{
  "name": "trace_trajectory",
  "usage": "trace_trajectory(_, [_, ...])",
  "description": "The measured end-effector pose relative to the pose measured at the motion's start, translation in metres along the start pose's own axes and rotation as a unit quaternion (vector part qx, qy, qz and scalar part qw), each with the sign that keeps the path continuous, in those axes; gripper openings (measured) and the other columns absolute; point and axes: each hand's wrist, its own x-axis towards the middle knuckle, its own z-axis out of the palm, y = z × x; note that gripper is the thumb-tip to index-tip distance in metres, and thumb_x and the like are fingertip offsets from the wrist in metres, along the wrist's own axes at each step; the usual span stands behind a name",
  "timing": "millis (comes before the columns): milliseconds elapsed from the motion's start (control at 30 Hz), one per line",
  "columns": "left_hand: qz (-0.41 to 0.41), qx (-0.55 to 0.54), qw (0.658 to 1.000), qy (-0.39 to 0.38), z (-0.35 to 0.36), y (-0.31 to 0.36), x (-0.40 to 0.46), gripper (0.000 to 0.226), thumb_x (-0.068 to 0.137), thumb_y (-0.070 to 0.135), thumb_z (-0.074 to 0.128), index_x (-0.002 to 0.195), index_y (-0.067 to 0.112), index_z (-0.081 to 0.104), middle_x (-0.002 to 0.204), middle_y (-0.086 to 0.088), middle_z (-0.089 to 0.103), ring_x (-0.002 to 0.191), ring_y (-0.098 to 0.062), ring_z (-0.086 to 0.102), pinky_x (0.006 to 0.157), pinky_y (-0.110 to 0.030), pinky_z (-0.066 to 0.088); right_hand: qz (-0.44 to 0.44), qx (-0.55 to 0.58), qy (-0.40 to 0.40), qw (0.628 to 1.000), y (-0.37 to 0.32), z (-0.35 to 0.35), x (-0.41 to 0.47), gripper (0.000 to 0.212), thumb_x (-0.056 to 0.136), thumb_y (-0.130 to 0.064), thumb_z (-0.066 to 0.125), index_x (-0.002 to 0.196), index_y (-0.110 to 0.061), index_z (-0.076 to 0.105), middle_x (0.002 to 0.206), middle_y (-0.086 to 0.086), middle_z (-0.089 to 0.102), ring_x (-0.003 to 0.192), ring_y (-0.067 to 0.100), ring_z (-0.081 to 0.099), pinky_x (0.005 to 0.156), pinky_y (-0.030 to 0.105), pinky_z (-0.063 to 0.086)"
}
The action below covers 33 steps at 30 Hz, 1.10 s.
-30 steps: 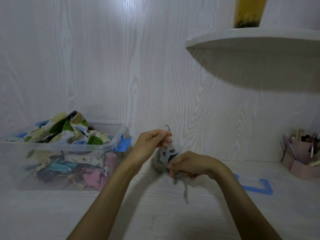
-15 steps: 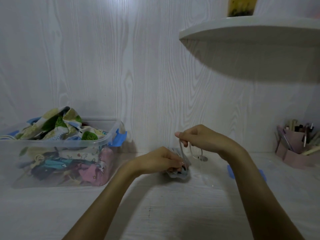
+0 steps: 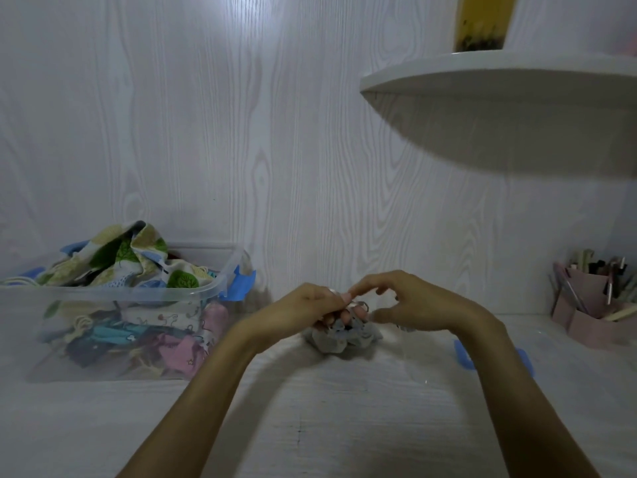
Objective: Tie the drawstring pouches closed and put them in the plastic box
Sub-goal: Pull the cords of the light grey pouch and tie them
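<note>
Two hands (image 3: 310, 305) (image 3: 418, 307); one grey pouch (image 3: 344, 336); one plastic box (image 3: 213, 288).

A single wide-angle head view looks forward and slightly down, close over the white surface (image 3: 310, 426), squarely facing the wood-grain wall (image 3: 275, 132) behind it.

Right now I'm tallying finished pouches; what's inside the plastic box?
The plastic box holds a heap of patterned pouches, tree-print ones on top, pink and teal ones visible through the wall. Those buried in the middle are covered, so they can't be counted.

Two bare forearms, no sleeves, left hand (image 3: 312, 305), right hand (image 3: 418, 307)
</note>
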Motion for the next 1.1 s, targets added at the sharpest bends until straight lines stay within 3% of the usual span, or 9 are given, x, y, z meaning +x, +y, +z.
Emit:
trace_trajectory(100, [-0.008, -0.014, 1.0, -0.011, -0.006, -0.001, 0.0, 0.036, 0.095, 0.033, 0.049, 0.069, 0.02, 0.07, 0.061, 0.014, 0.061, 0.067, -0.005, 0.053, 0.07, -0.016, 0.046, 0.008, 0.021, 0.049, 0.999, 0.0, 0.009, 0.005, 0.014, 0.084, -0.039, 0.065, 0.095, -0.032, 0.069, 0.105, -0.016, 0.058, 0.109, 0.006, 0.05, 0.081, 0.013, 0.038])
trace_trajectory(200, [-0.04, -0.012, 0.999, -0.006, -0.013, -0.001, -0.004, 0.033, 0.095, 0.034, 0.049, 0.074, 0.021, 0.072, 0.064, 0.014, 0.067, 0.068, -0.001, 0.057, 0.07, -0.014, 0.047, 0.007, 0.017, 0.111, 0.994, 0.004, 0.004, 0.006, 0.008, 0.083, -0.041, 0.065, 0.079, -0.035, 0.069, 0.099, -0.016, 0.064, 0.104, 0.006, 0.055, 0.092, 0.027, 0.042])
trace_trajectory(267, [-0.057, -0.047, 0.997, 0.002, -0.017, -0.002, -0.005, 0.029, 0.093, 0.033, 0.053, 0.081, 0.019, 0.075, 0.071, 0.011, 0.069, 0.071, -0.002, 0.059, 0.07, -0.013, 0.048, 0.0, 0.04, 0.126, 0.991, 0.004, -0.007, -0.002, 0.01, 0.081, -0.042, 0.065, 0.079, -0.034, 0.071, 0.092, -0.017, 0.068, 0.094, 0.0, 0.059, 0.086, 0.023, 0.044])
trace_trajectory(367, [-0.077, -0.131, 0.988, 0.012, -0.02, -0.004, -0.005, 0.023, 0.09, 0.029, 0.059, 0.094, 0.012, 0.075, 0.079, 0.006, 0.073, 0.073, -0.001, 0.063, 0.068, -0.011, 0.051, -0.008, 0.11, 0.053, 0.993, 0.0, -0.024, -0.02, 0.022, 0.075, -0.048, 0.063, 0.084, -0.032, 0.076, 0.088, -0.015, 0.074, 0.089, -0.002, 0.065, 0.081, 0.015, 0.046])
trace_trajectory(467, [-0.079, -0.162, 0.983, 0.021, -0.019, -0.002, -0.005, 0.017, 0.087, 0.022, 0.063, 0.096, 0.014, 0.074, 0.091, 0.0, 0.075, 0.077, -0.002, 0.068, 0.067, -0.012, 0.053, -0.006, 0.083, -0.076, 0.994, -0.006, -0.026, -0.028, 0.036, 0.076, -0.053, 0.058, 0.095, -0.028, 0.076, 0.092, -0.008, 0.074, 0.091, 0.008, 0.066, 0.089, 0.028, 0.05])
trace_trajectory(567, [-0.078, -0.168, 0.982, 0.034, -0.02, 0.0, -0.007, 0.013, 0.083, 0.019, 0.067, 0.094, 0.016, 0.074, 0.09, -0.001, 0.075, 0.076, -0.003, 0.068, 0.065, -0.012, 0.053, -0.005, 0.085, -0.12, 0.989, -0.015, -0.021, -0.025, 0.046, 0.078, -0.055, 0.051, 0.1, -0.022, 0.075, 0.094, -0.007, 0.074, 0.084, 0.005, 0.066, 0.074, 0.016, 0.051])
trace_trajectory(733, [-0.072, -0.177, 0.981, 0.034, -0.022, 0.004, -0.01, 0.01, 0.081, 0.013, 0.069, 0.085, 0.018, 0.076, 0.085, -0.002, 0.075, 0.074, -0.003, 0.069, 0.063, -0.011, 0.053, 0.013, 0.098, 0.032, 0.995, -0.013, -0.011, -0.011, 0.022, 0.086, -0.038, 0.061, 0.096, -0.022, 0.072, 0.087, -0.007, 0.071, 0.069, -0.001, 0.063, 0.062, 0.01, 0.046])
trace_trajectory(867, [-0.069, -0.176, 0.981, 0.044, -0.022, 0.004, -0.009, 0.009, 0.081, 0.013, 0.07, 0.085, 0.017, 0.076, 0.085, -0.002, 0.075, 0.074, -0.003, 0.069, 0.067, -0.011, 0.054, 0.018, 0.129, 0.032, 0.991, -0.02, -0.003, -0.006, 0.023, 0.079, -0.038, 0.07, 0.094, -0.021, 0.071, 0.088, -0.005, 0.072, 0.064, -0.002, 0.062, 0.057, 0.011, 0.044])
trace_trajectory(1100, [-0.061, -0.202, 0.974, 0.083, -0.022, 0.005, -0.009, 0.008, 0.08, 0.01, 0.071, 0.084, 0.015, 0.075, 0.082, -0.002, 0.076, 0.072, -0.005, 0.07, 0.063, -0.011, 0.053, 0.026, 0.07, 0.165, 0.983, -0.026, 0.007, 0.006, 0.013, 0.073, -0.03, 0.078, 0.08, -0.02, 0.076, 0.068, -0.005, 0.071, 0.047, -0.003, 0.057, 0.045, 0.007, 0.036])
